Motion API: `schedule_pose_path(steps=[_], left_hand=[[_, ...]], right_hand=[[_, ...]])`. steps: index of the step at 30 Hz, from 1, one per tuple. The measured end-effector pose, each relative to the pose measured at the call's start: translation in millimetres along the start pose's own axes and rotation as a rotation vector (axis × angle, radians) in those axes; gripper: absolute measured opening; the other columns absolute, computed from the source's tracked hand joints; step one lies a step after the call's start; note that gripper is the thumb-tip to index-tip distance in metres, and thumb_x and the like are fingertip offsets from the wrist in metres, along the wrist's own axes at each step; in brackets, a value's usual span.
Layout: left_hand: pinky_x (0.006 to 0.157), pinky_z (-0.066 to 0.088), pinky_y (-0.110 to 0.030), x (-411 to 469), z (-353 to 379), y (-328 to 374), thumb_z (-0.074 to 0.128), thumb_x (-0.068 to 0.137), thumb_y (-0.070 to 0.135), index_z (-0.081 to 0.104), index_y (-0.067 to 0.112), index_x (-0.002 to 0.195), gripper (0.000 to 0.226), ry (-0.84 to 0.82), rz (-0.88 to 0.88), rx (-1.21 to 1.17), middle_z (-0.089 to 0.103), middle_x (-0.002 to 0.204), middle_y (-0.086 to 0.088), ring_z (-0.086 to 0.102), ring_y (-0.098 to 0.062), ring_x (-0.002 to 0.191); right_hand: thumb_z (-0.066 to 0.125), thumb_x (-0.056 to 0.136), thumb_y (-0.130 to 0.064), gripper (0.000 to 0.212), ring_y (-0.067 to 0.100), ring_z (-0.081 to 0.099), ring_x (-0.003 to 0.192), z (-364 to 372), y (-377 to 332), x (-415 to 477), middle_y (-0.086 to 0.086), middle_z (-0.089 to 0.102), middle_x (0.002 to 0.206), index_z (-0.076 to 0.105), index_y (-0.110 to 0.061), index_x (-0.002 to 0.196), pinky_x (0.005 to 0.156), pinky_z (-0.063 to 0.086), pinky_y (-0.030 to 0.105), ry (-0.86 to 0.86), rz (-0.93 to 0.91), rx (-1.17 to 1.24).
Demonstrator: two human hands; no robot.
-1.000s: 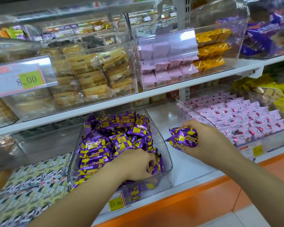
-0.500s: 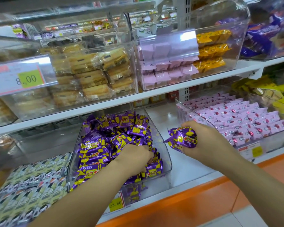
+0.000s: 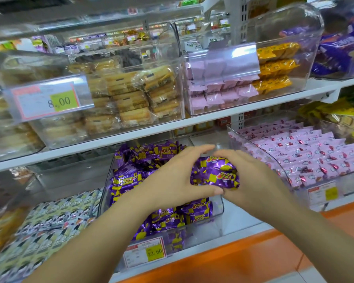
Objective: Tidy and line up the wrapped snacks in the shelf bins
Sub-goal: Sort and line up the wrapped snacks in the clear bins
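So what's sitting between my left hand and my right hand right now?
A bunch of purple-and-yellow wrapped snacks, gripped between the left hand and the right hand over the clear bin, as the head view shows.
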State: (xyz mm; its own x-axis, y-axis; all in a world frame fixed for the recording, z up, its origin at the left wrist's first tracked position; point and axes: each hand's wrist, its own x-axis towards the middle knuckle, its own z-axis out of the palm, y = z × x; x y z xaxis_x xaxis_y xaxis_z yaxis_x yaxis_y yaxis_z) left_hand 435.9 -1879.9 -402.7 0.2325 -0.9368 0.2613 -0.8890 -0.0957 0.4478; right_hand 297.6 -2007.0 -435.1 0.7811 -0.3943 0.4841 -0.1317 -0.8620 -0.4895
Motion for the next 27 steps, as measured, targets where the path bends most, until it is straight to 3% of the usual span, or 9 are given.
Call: schedule_pose_path(steps=[4,7,10,12,15,17,19,23,27], left_hand=[[0.096,0.043,-0.024,-4.1,-4.9,0.1,0.073,0.077,0.047,0.039,0.035,0.138,0.071,0.013,0.024,0.033,0.056,0.126,0.016,0.055,-0.002,0.110],[0.092,0.040,-0.011,-9.8,-15.1,-4.0,0.076,0.075,0.044,0.039,0.037,0.139,0.074,-0.020,-0.012,0.025,0.057,0.124,0.019,0.053,0.004,0.109],[0.093,0.039,-0.012,-16.9,-19.6,-9.3,0.077,0.071,0.049,0.039,0.033,0.141,0.081,-0.111,-0.056,0.098,0.057,0.125,0.019,0.052,-0.002,0.111],[0.083,0.031,0.000,-21.0,-17.4,-13.3,0.075,0.073,0.049,0.039,0.029,0.142,0.080,-0.168,-0.064,0.214,0.054,0.117,0.019,0.044,0.001,0.101],[0.073,0.036,-0.004,-23.8,-7.0,-20.1,0.073,0.076,0.047,0.044,0.024,0.136,0.070,-0.206,-0.102,0.286,0.060,0.114,0.005,0.048,-0.003,0.090],[0.079,0.044,-0.021,-24.8,6.2,-27.5,0.072,0.077,0.047,0.046,0.020,0.133,0.068,-0.230,-0.166,0.280,0.060,0.115,0.000,0.054,-0.012,0.094],[0.081,0.043,-0.026,-24.8,20.8,-34.3,0.071,0.078,0.045,0.048,0.017,0.130,0.064,-0.265,-0.201,0.252,0.056,0.118,0.000,0.052,-0.015,0.096],[0.099,0.041,-0.031,-17.4,31.0,-37.5,0.068,0.082,0.044,0.034,0.030,0.142,0.071,-0.317,-0.185,0.253,0.048,0.139,0.005,0.047,-0.015,0.123],[0.095,0.040,-0.028,-7.6,29.6,-38.4,0.065,0.084,0.047,0.031,0.036,0.143,0.069,-0.409,-0.181,0.344,0.050,0.139,0.004,0.048,-0.019,0.122]], right_hand=[[0.069,0.064,-0.047,0.060,-0.002,0.057,0.078,8.8,-10.5,0.8,-0.018,0.059,0.100,0.052,-0.039,0.121,0.068,0.049,0.025,0.015,-0.068,0.040],[0.075,0.064,-0.053,0.067,-0.012,0.049,0.069,11.7,-12.5,3.0,-0.027,0.052,0.088,0.049,-0.038,0.124,0.061,0.036,0.013,0.000,-0.072,0.022],[0.071,0.064,-0.061,0.067,0.001,0.058,0.085,11.3,-18.5,3.6,-0.020,0.060,0.093,0.045,-0.041,0.122,0.066,0.041,0.020,-0.077,-0.072,-0.057],[0.069,0.063,-0.063,0.068,0.010,0.060,0.092,14.5,-21.0,5.3,-0.014,0.065,0.099,0.045,-0.040,0.122,0.073,0.044,0.026,-0.131,-0.101,-0.120],[0.073,0.065,-0.059,0.069,0.010,0.058,0.098,20.5,-15.9,7.1,-0.011,0.063,0.110,0.045,-0.040,0.125,0.083,0.044,0.030,-0.247,-0.116,-0.116],[0.074,0.069,-0.053,0.066,-0.003,0.051,0.094,18.4,-9.3,8.6,-0.019,0.057,0.119,0.046,-0.040,0.128,0.081,0.041,0.019,-0.285,-0.128,-0.052],[0.075,0.072,-0.046,0.060,-0.015,0.045,0.084,11.7,-1.4,10.3,-0.033,0.053,0.105,0.051,-0.037,0.126,0.072,0.035,0.007,-0.240,-0.105,-0.005],[0.074,0.078,-0.034,0.041,0.000,0.051,0.068,2.8,13.4,10.0,-0.036,0.046,0.072,0.061,-0.029,0.117,0.066,0.036,0.008,-0.119,-0.038,-0.001],[0.070,0.080,-0.032,0.029,0.006,0.054,0.065,5.5,20.7,7.7,-0.025,0.057,0.094,0.064,-0.029,0.108,0.066,0.037,0.010,-0.164,-0.038,-0.024]])
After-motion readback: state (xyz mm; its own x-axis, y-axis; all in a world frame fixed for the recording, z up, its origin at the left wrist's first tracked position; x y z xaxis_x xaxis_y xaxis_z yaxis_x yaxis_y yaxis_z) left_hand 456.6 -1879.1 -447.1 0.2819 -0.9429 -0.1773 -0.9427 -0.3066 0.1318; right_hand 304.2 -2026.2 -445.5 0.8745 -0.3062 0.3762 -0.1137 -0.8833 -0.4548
